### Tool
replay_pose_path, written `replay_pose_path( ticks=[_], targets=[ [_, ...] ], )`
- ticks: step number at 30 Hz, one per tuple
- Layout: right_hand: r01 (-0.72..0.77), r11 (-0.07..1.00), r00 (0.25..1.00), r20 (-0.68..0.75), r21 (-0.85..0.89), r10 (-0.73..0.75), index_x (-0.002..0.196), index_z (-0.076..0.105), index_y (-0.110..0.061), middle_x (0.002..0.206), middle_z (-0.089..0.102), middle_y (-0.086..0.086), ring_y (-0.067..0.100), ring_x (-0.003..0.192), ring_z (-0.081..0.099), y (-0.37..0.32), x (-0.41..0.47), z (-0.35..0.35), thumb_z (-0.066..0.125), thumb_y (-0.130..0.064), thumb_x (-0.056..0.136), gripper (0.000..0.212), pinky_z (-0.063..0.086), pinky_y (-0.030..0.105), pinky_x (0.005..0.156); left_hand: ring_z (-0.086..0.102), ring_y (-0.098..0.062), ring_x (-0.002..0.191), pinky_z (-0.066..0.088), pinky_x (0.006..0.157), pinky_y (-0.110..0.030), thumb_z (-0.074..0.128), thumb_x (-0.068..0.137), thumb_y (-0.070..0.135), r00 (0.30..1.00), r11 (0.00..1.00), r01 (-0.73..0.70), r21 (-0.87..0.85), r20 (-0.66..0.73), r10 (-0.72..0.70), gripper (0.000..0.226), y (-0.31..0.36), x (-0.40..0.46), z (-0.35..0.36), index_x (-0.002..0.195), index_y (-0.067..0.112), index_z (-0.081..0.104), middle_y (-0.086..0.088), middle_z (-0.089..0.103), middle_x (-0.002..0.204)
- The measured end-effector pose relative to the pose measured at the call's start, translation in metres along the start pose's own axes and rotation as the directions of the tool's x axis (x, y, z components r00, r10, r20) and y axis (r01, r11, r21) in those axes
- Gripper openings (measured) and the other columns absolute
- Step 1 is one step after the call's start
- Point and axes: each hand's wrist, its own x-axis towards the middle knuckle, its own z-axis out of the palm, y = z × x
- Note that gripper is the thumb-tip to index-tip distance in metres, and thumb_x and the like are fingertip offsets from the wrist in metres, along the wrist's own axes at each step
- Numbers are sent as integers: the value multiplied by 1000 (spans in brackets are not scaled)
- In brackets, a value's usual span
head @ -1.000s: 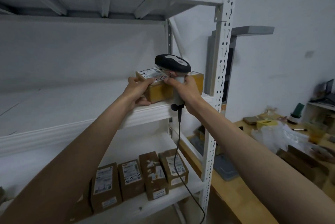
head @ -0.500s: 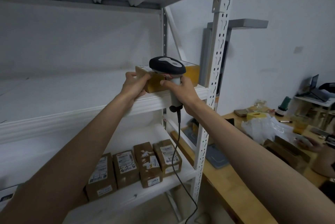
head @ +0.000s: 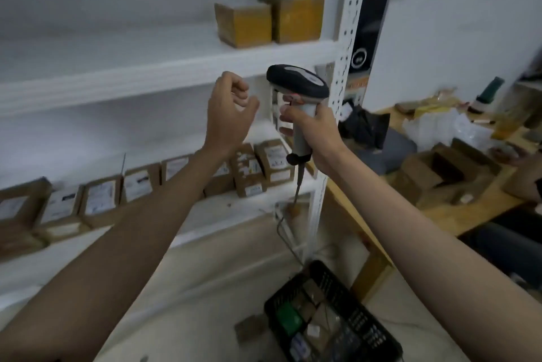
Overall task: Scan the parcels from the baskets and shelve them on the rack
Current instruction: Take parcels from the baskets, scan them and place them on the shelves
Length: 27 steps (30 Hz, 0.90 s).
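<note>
Gripping scanner [head: 299, 97] in right hand [head: 318, 139], parcel labels [head: 101, 200] (blurred, unreadable)

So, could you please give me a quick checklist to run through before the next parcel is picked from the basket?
1. Left hand free: ok, fingers loosely curled, holding nothing.
2. Scanner in hand: ok, right hand grips its handle.
3. Shelved parcels settled: ok, two side by side, upright on the upper shelf.
4. Parcels left in basket: ok, some visible.
5. Next label readable: cannot tell, blurred.
</note>
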Motion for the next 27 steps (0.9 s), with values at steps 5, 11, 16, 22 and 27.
replay_pose_path(
  ticks=[5,11,16,22,27],
  targets=[
    [-151,985,987,-48,80,156,114,68,-3,98,74,10,24,90,72,56,-68,-39,70,-6,92,23,63,44,81,56,-4,80,45,67,-11,63,86,16,959,987,135,89,237,-153,15,-11,-89,19,97,18,53,-3,61,95],
    [-249,942,949,-137,224,284,97,62,-4,83,58,14,31,76,58,98,-161,-94,62,2,92,9,52,43,71,60,-19,88,51,75,-27,69,90,14,804,976,159,149,554,-215,19,-10,-180,50,105,12,56,-5,61,101],
    [-291,904,863,-323,315,390,98,61,-7,84,60,13,27,79,60,118,-249,-134,63,2,94,10,54,40,69,57,-5,80,43,65,-16,67,90,14,651,979,154,133,732,-201,14,11,-261,73,100,13,58,-1,61,96],
    [-324,880,717,-517,347,468,94,60,-5,79,60,10,19,64,62,144,-370,-177,62,1,95,7,57,30,57,56,0,79,40,66,-17,65,93,20,440,986,131,103,885,-151,8,40,-366,95,97,21,58,9,59,88],
    [-316,853,587,-621,415,519,93,60,-7,75,62,8,18,65,63,158,-457,-224,61,0,94,7,59,32,64,61,-10,80,49,75,-28,67,92,21,217,987,133,89,969,-117,7,85,-439,125,99,20,64,4,63,90]
  ],
)
